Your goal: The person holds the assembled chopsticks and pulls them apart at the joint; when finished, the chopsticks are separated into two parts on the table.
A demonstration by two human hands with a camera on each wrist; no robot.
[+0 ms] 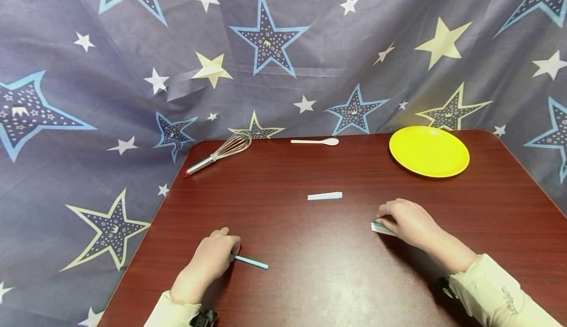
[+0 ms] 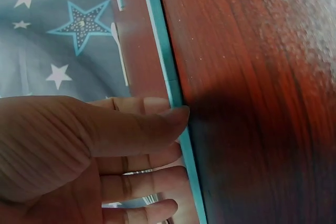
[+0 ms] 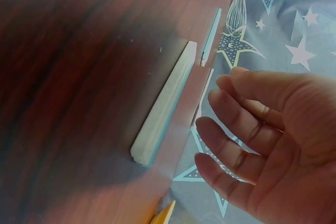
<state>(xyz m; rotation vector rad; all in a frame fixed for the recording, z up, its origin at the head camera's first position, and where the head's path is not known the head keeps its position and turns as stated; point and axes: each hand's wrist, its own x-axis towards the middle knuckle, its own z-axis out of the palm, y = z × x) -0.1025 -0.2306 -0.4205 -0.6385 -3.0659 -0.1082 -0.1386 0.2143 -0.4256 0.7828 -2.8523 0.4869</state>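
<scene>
My left hand point(image 1: 214, 252) pinches a long, thin blue strip point(image 1: 250, 261) low over the left part of the table. In the left wrist view, the thumb lies across this blue strip point(image 2: 163, 40), with fingers behind it. A thicker white-and-blue strip point(image 3: 165, 106), apparently folded in layers, lies on the table beside my right hand point(image 1: 407, 221). The right wrist view shows that hand's fingers loosely bent, apart from the strip and holding nothing. Another layered white-and-blue strip point(image 1: 325, 196) lies at mid-table between both hands.
Along the back edge are a wire whisk point(image 1: 223, 152) with a red-tipped handle, a white spoon point(image 1: 315, 142) and a yellow plate point(image 1: 428, 151) on the right. Behind the dark red table point(image 1: 283, 238) hangs a grey star-patterned cloth point(image 1: 266, 100).
</scene>
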